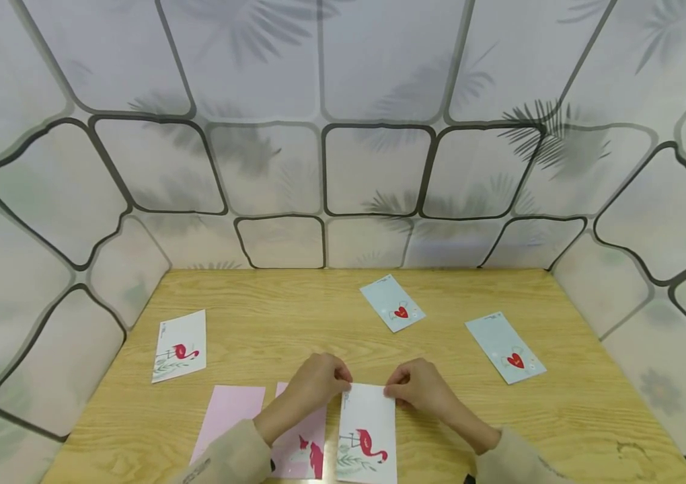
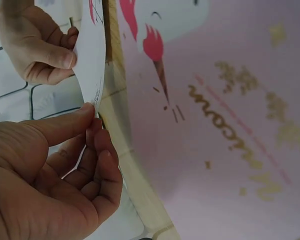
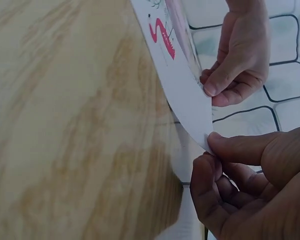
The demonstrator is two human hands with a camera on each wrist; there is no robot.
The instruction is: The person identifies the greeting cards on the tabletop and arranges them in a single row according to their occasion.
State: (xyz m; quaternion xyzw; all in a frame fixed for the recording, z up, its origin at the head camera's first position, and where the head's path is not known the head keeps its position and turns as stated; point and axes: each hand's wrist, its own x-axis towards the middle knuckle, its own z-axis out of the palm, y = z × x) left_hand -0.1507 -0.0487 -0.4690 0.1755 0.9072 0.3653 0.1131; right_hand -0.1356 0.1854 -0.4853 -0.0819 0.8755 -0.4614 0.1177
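Now my left hand (image 1: 317,378) and right hand (image 1: 423,383) clamp fingers on the far corners of a flamingo card (image 1: 368,413), beside the unicorn card (image 1: 302,433).

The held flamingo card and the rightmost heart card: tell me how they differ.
The flamingo card is white with a red flamingo; the rightmost heart card is pale blue with a red heart. The left hand and right hand pinch the flamingo card; the heart card lies untouched on the table. In the head view, the flamingo card points nearly straight ahead; the heart card slants. Both are rectangular.
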